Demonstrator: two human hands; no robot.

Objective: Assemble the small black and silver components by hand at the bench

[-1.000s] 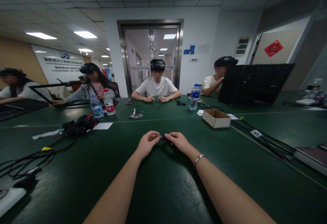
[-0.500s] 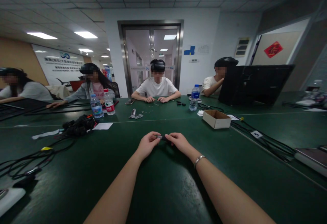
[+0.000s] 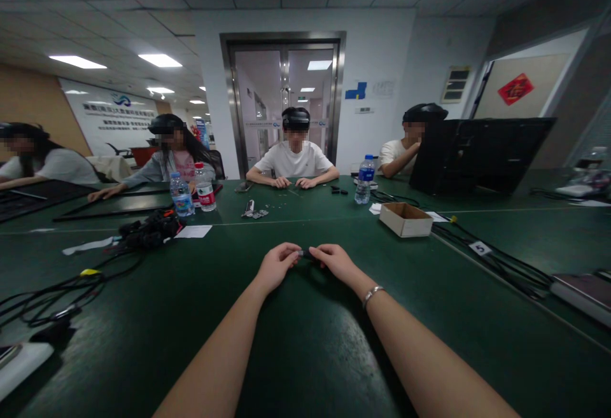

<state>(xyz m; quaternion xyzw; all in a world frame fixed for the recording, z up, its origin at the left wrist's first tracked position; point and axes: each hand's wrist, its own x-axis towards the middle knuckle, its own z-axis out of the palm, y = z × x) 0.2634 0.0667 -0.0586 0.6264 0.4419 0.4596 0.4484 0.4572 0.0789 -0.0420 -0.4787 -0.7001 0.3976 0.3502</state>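
Over the green table (image 3: 305,329), both hands meet in front of me at a small, slim black object with a silvery end (image 3: 304,253). Its kind is too small to make out, and the fingers cover much of it. My left hand (image 3: 277,266) pinches the silvery end between thumb and fingers. At the dark end, my right hand (image 3: 337,263) is closed with thumb and fingertips on it. A silver bracelet (image 3: 372,296) circles my right wrist.
An open cardboard box (image 3: 405,227) stands ahead to the right, near black cables (image 3: 496,264). Bottles (image 3: 205,189), a tangled black bundle (image 3: 150,230) and paper (image 3: 195,231) lie to the left. Across the table, a person (image 3: 294,158) sits behind small grey pieces (image 3: 255,212).
The view has tilted down and shifted very slightly. My hands keep their grip on the small object, which shows less of its dark part between the fingers.
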